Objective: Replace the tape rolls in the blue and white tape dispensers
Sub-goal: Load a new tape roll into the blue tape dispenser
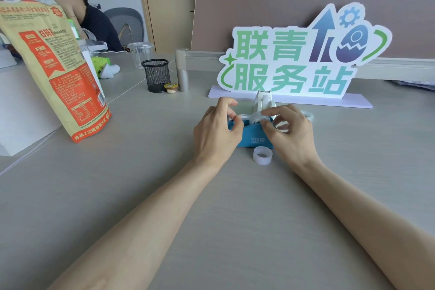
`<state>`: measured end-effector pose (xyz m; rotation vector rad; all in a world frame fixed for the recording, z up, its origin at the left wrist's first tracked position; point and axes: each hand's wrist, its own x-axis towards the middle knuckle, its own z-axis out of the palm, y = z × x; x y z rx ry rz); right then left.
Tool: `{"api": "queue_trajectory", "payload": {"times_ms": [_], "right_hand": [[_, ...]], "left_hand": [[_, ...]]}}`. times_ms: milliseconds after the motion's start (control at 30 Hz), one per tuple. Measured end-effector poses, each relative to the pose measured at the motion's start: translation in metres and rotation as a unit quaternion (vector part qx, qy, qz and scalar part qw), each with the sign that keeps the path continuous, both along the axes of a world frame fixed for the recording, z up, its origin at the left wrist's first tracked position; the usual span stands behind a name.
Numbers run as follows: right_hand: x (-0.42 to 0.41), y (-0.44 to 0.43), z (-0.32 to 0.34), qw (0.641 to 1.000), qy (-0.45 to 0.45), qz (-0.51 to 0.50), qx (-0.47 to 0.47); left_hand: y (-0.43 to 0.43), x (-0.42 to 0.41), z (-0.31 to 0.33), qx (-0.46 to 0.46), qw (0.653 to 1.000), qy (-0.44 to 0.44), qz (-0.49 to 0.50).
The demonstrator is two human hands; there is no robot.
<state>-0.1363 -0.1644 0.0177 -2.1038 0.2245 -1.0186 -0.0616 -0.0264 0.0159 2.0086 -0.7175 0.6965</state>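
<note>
Two bare forearms reach in from the near edge across the grey desk. Both hands meet over the blue dispenser, mid-desk, in front of the cut-out sign. The dispenser's long axis runs left to right across the person, printed side wall facing them. The seated roll sits in the cradle, toward the right half of the body. Right hand: fingers curled narrow, thumb and forefinger closed on the seated roll from above and the near side. Left hand: fingers curled, thumb and forefinger pinched on what looks like the free end of a tape strip, which runs leftward from the roll along the dispenser's axis. The left end of the dispenser is hidden under the left hand, so I cannot tell whether the strip reaches a blade there. Judgement: the step in hand is threading the blue unit. Since the strip lies in line with the body, the pull goes straight left and down onto the hidden end. The left hand is nearer to that end and the right steadies the roll. A spare roll lies flat on the desk against or just beside the near wall, between the wrists. The white dispenser stands just behind the blue one. Another roll lies to its right, past the right knuckles. The white unit looks not yet dealt with.
</note>
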Motion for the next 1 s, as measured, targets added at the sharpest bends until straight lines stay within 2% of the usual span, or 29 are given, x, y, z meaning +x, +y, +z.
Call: {"api": "queue_trajectory", "payload": {"times_ms": [467,600,700,833,1000], "right_hand": [[-0.005,0.002,0.001,0.998,0.001,-0.032,-0.049],[-0.004,0.002,0.001,0.999,0.000,-0.020,-0.034],[-0.002,0.004,0.002,1.000,0.001,-0.004,-0.012],[-0.004,0.006,0.003,1.000,0.003,0.002,-0.015],[-0.003,0.006,0.003,0.999,-0.002,0.011,-0.038]], "left_hand": [[0.000,0.005,0.000,-0.001,0.999,-0.052,0.015],[0.001,0.004,0.002,-0.015,1.000,-0.015,0.016],[0.002,0.004,0.003,-0.036,0.999,0.027,-0.025],[0.004,0.008,0.005,-0.121,0.979,0.134,-0.093],[0.003,0.014,0.005,-0.169,0.959,0.184,-0.130]]}}
